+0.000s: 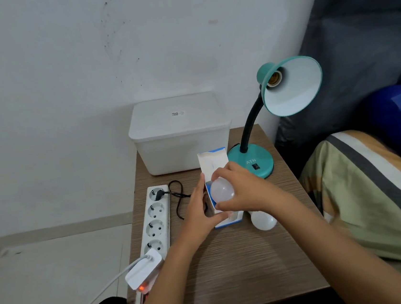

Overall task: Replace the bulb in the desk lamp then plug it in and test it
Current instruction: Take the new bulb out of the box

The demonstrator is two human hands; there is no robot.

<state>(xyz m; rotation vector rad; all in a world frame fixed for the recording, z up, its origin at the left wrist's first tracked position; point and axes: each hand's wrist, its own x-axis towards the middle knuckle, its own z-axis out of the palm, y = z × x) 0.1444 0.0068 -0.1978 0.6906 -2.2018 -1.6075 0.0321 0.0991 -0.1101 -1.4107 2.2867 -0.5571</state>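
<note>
The right hand (244, 192) is gripping a frosted white round bulb (221, 190) at the open mouth of a white-and-blue cardboard carton (214, 161), fingers curling over the dome. The bulb's screw base is hiding from view. The left hand (198, 212) is clasping the carton's left side and covering part of it.

A second white bulb (263, 221) is lying at the carton's 4 o'clock, partly tucked under the right wrist. The teal gooseneck desk lamp (253, 161) is standing at the 1 o'clock corner of the brown wood-grain bench (232, 260), its brass socket (273, 78) showing inside the shade.

At 9 o'clock, a black plug (156, 194) is sitting in the white power strip (156, 222), and its cord is vanishing behind the left hand. The strip's near end is hiding under a white adapter (144, 269).
</note>
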